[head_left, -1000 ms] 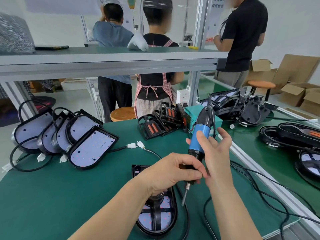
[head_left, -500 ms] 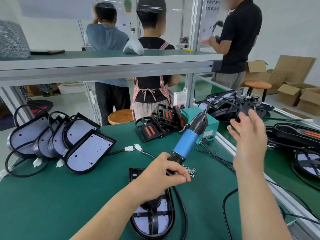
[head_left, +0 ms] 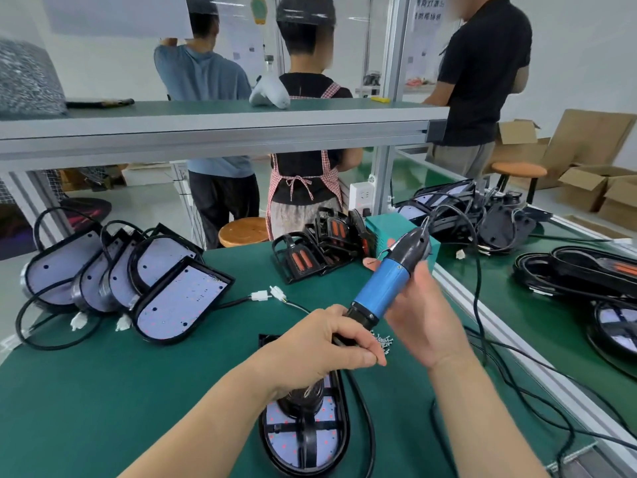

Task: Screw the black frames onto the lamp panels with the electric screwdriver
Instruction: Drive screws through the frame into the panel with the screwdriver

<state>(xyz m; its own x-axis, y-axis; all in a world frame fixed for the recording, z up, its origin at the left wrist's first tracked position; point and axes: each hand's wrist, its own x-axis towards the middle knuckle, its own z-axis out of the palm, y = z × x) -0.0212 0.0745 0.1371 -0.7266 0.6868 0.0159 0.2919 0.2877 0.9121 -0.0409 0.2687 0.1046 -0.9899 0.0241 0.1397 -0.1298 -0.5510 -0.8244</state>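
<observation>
My left hand is closed around the black lower end of the electric screwdriver, which has a blue barrel and leans up to the right. My right hand is cupped behind the blue barrel, palm showing and fingers stretched out rather than wrapped round it. Under my left hand, a lamp panel with a black frame lies flat on the green mat. The screwdriver's tip is hidden by my left hand. A small heap of screws lies between my hands.
Several bare lamp panels with cables lean in a row at left. Black frames with orange pads and a teal box stand behind. Cables trail at right, and more lamps lie beyond the rail. Three people stand behind the shelf.
My right hand had swung away to the right and has now come back against the blue barrel. The screwdriver is tilted more to the right than a second ago.
</observation>
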